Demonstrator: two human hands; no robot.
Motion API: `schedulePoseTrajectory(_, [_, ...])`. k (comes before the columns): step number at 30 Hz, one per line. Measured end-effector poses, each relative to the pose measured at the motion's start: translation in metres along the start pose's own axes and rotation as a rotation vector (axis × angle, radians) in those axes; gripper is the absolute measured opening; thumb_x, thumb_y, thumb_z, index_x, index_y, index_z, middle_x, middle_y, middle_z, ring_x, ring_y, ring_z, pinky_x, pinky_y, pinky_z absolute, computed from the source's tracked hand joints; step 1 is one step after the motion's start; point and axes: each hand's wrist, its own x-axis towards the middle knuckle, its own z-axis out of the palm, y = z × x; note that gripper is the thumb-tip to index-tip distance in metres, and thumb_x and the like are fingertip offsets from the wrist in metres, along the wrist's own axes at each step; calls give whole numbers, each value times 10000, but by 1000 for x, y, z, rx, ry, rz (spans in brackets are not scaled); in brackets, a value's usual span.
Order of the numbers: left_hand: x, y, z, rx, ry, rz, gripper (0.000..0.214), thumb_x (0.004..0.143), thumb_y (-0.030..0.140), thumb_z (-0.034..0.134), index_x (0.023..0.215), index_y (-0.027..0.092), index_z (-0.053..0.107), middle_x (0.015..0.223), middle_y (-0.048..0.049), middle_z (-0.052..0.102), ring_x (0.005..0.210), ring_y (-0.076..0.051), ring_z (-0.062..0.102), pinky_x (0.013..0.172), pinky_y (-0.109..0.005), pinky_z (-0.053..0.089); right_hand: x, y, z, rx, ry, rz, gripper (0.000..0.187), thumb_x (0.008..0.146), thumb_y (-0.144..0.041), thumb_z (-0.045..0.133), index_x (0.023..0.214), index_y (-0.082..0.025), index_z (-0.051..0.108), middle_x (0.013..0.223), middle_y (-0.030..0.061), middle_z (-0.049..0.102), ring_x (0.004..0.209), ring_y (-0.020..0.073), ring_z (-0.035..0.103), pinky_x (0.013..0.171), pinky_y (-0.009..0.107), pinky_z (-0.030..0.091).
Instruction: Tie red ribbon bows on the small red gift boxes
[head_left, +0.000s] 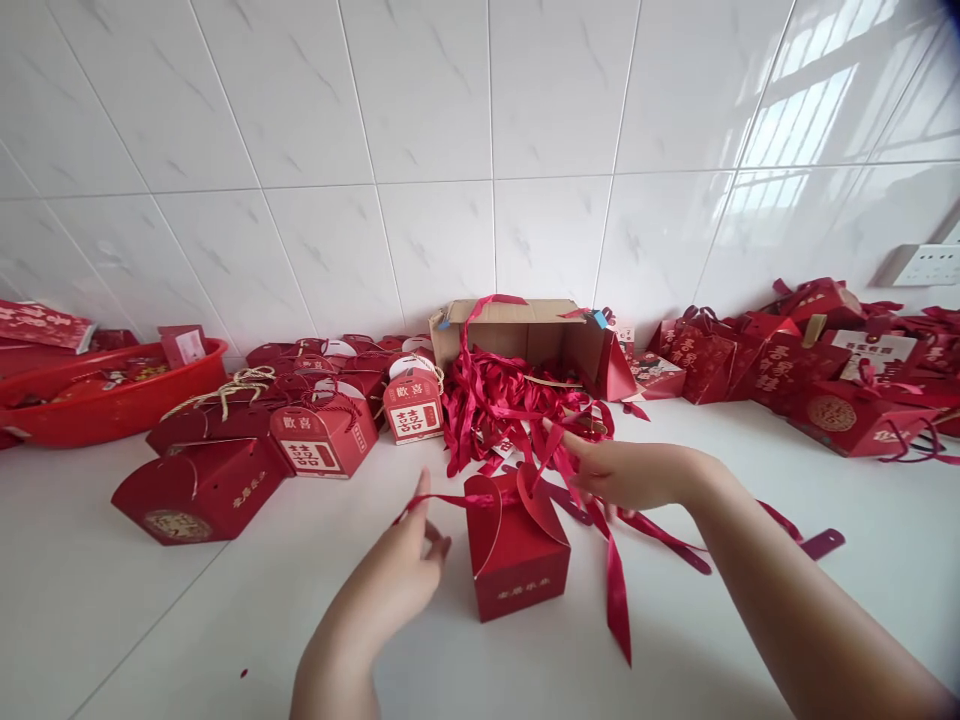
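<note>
A small red gift box [519, 570] with gold lettering and curved top flaps stands upright on the white surface in front of me. A red ribbon [457, 499] runs from its top to both sides. My left hand [409, 565], left of the box, is closed on one length of the ribbon, with the index finger pointing up. At the box's upper right, my right hand [626, 475] is closed on the other length, its index finger stretched toward the wall. A loose ribbon tail [617, 610] hangs down on the right, below that hand.
Behind the gift box, a cardboard carton [495, 312] lies open with a heap of red ribbons [491, 400] spilling out. Finished-looking red boxes [202, 495] stand at left beside a red basin [90, 410]. More red boxes [772, 370] crowd the right, against the tiled wall [420, 100].
</note>
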Motion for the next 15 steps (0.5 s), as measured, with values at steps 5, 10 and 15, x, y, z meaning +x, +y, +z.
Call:
schedulePoseTrajectory(5, [-5,19,-16,-416,143,121,443,791,389,570,1203,230,544,1168,-101,631,841,-190,604,711,-294,462,2,-8,-3,261,205,-426,497,905,-336,466,1382,-296,335,920,19,653,834,175,616,721,313,509])
schedulePoseTrajectory(10, [-10,30,-17,-639,85,192,266,738,378,686,922,190,654,750,-29,652,703,-154,569,628,-257,450,3,-23,3,593,231,-614,563,954,-294,434,1457,-254,184,1073,73,642,954,167,606,830,348,495])
schedulePoseTrajectory(15, [-8,28,-13,-577,333,274,235,707,416,709,767,194,658,653,-19,629,614,-181,585,566,-311,477,0,-27,3,636,309,-634,483,901,-277,549,1353,-203,395,969,64,670,913,176,629,796,334,506])
